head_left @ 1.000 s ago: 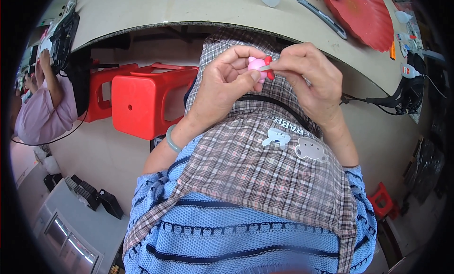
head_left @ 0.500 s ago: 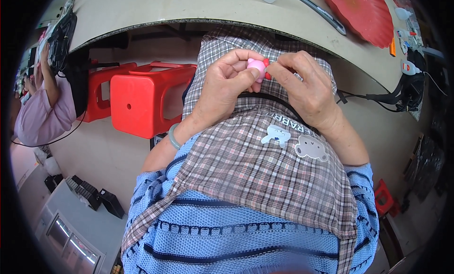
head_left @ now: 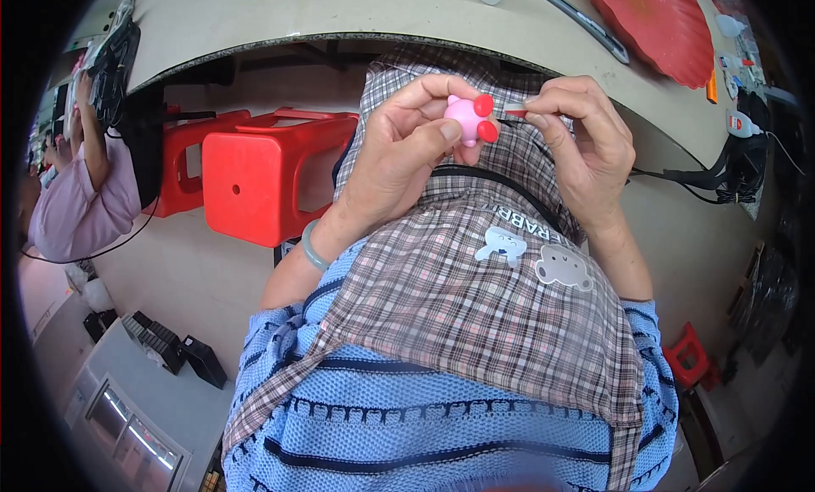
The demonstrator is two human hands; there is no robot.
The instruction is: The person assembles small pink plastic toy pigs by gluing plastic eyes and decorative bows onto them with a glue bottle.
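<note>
Between the thumb and fingers of my left hand (head_left: pixel 386 157) is a small round pink toy figure (head_left: pixel 463 117) with two red feet turned to the right. My right hand (head_left: pixel 592 144) pinches a small thin strip (head_left: pixel 514 112), red near the fingers and pale toward its tip, perhaps a small blade. That tip points at the red feet, with a slight gap between. Both hands are over my checked apron (head_left: pixel 458 297), just in front of the table edge. The figure's far side is hidden by my left fingers.
On the table (head_left: pixel 365 16) lie a utility knife (head_left: pixel 581 21) and a red scalloped tray (head_left: pixel 658 33) holding pink pieces. A white bottle (head_left: pixel 740 124) is at the right. Red stools (head_left: pixel 242 191) stand at left, near a person in a pink sleeve (head_left: pixel 89 191).
My right hand has drawn back to the right from the figure, exposing the strip in its pinch. The red feet now show fully. My left hand keeps its hold.
</note>
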